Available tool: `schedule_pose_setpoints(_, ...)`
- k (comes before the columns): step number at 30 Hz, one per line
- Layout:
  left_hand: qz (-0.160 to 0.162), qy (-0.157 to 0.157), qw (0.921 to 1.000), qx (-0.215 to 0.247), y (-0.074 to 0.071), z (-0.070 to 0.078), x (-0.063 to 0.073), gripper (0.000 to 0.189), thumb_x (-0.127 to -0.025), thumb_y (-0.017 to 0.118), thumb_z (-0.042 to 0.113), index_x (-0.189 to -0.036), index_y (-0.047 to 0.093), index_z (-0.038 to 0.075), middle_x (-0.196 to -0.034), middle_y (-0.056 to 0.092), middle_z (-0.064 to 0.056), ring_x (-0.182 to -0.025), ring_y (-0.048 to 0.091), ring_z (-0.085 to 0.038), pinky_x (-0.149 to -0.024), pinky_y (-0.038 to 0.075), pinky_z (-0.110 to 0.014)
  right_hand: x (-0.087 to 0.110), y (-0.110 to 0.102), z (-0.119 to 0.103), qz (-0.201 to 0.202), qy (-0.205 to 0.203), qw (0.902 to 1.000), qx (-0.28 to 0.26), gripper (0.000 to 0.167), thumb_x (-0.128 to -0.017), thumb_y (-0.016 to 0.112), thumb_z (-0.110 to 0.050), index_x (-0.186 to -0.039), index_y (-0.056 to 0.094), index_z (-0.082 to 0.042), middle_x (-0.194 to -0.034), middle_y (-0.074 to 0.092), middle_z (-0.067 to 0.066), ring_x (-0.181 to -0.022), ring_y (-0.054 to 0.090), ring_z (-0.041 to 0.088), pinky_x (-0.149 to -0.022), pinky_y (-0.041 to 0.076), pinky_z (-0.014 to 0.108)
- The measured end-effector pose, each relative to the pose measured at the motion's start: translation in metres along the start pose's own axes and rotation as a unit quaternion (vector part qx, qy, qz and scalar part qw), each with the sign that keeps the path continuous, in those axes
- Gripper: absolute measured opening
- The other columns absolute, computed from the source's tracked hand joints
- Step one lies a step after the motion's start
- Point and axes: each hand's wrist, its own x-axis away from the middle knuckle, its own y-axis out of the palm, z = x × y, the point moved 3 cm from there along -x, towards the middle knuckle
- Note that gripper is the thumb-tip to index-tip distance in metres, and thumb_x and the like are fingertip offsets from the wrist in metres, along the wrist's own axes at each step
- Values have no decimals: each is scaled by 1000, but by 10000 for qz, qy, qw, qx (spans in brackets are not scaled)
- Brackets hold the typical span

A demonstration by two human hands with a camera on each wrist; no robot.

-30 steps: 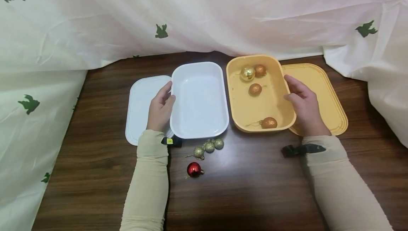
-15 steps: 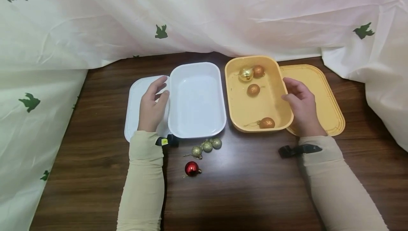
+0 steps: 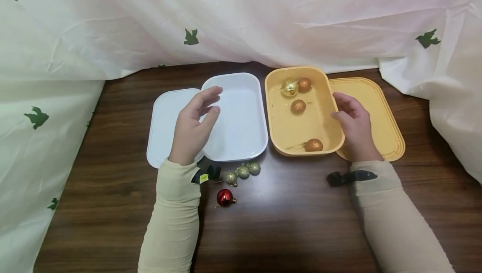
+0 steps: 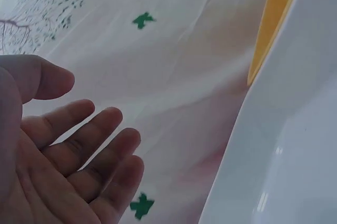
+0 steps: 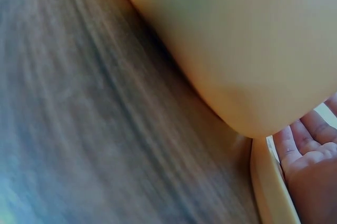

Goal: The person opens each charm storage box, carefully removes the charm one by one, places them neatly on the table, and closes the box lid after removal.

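My left hand [image 3: 193, 128] hovers over the left rim of a white plastic container [image 3: 244, 118]. Its fingers are loosely bent, with nothing between them and the thumb. The left wrist view shows the palm and fingers [image 4: 108, 129] apart from the white wall. Against the right side of a yellow container [image 3: 284, 126] rests my right hand [image 3: 355, 128], thumb and fingertips at the rim. Inside the yellow container lie a shiny gold bauble [image 3: 290, 88] and three orange glitter baubles [image 3: 298, 106]. In the right wrist view the yellow container hides part of the hand [image 5: 310, 166].
A white lid [image 3: 165, 126] lies left of the white container, a yellow lid [image 3: 380, 118] right of the yellow one. In front, on the dark wooden table [image 3: 278, 222], are three small gold glitter baubles [image 3: 243, 171] and a red bauble [image 3: 224, 198]. A white curtain [image 3: 241, 13] hangs behind.
My left hand has let go of the white container's side, drawn left, then moved right and up over its rim. The right hand has stayed at the yellow container.
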Motion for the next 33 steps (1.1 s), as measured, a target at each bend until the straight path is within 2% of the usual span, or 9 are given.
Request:
schedule_pose_setpoints(6,-525,-24,9983,268,22,10,-7,34,-98,60,9,-133,63,7,-131,66,-3,-117,63,-15,-99,52,-36,1,-2,2,143,170,9997,116,45,-89,56,9,-130,65,-7,-117,65,3,-111,58,15,-85,50,14)
schedule_pose_setpoints(9,-745,-158,9960,466,33,11,-10,32,-98,61,9,-130,65,6,-129,66,-3,-115,64,-15,-98,53,-34,1,-2,2,165,216,9995,168,44,-89,56,8,-130,65,-7,-117,65,2,-110,58,14,-85,51,15)
schedule_pose_setpoints(15,-1110,-471,9887,886,55,13,-14,30,-99,62,9,-128,65,4,-126,67,-6,-112,64,-14,-95,55,-29,3,0,3,116,311,9994,-127,44,-89,56,9,-130,65,-6,-117,65,2,-109,57,14,-84,51,15)
schedule_pose_setpoints(19,-1335,-560,9839,1048,73,16,-15,29,-99,63,10,-127,65,3,-124,68,-8,-110,65,-17,-93,55,-27,2,0,3,167,317,9994,32,43,-90,56,8,-130,65,-7,-117,65,2,-110,57,15,-84,51,15)
schedule_pose_setpoints(24,-1651,-688,9787,1010,95,19,-13,29,-98,63,11,-127,65,4,-124,68,-9,-106,67,-16,-91,55,-24,1,-1,3,187,319,9993,95,43,-90,56,7,-130,65,-6,-118,65,3,-110,58,15,-85,52,16)
schedule_pose_setpoints(28,-1972,-755,9729,945,112,23,-11,29,-98,63,13,-127,65,5,-124,68,-6,-106,66,-11,-92,53,-21,1,1,2,171,341,9992,113,43,-90,56,7,-130,64,-6,-119,64,4,-110,58,16,-84,52,15)
schedule_pose_setpoints(33,-2225,-823,9681,812,131,23,-11,27,-98,65,14,-124,67,7,-123,68,-2,-104,65,-6,-89,53,-19,0,1,2,158,341,9991,181,43,-90,56,6,-130,64,-7,-119,64,4,-110,57,16,-84,52,15)
